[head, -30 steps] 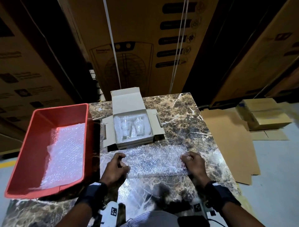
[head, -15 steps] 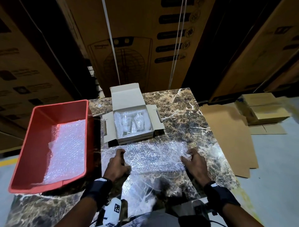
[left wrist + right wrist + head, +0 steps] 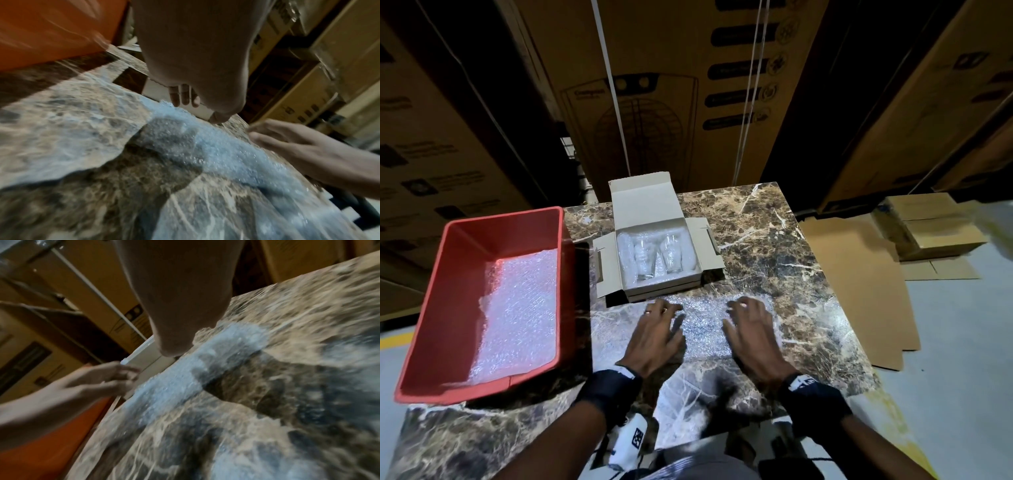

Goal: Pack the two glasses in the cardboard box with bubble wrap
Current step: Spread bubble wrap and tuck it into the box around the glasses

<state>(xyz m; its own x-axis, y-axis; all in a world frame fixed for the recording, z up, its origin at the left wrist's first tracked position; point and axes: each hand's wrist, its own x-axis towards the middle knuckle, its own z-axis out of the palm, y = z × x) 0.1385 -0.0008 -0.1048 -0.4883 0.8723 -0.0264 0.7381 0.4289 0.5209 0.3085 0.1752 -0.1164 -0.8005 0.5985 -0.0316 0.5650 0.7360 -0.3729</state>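
Observation:
An open cardboard box [image 3: 621,284] stands on the marble table, lined with bubble wrap, and two clear glasses [image 3: 645,257] [image 3: 672,253] lie side by side in it. In front of the box a sheet of bubble wrap [image 3: 703,325] [image 3: 205,142] [image 3: 174,381] lies flat on the table. My left hand [image 3: 657,329] [image 3: 185,97] and right hand [image 3: 750,325] [image 3: 172,344] are spread over this sheet, fingers stretched toward the box. Neither hand holds anything.
A red plastic bin [image 3: 448,284] with more bubble wrap [image 3: 517,308] inside stands at the table's left. Tall cardboard cartons [image 3: 671,85] rise behind the table. Flattened cardboard [image 3: 859,284] and small boxes [image 3: 931,226] lie on the floor to the right.
Both hands have let go of the sheet's near corners, moved forward and closer together, and now spread flat over the bubble wrap. The sheet lies closer to the box.

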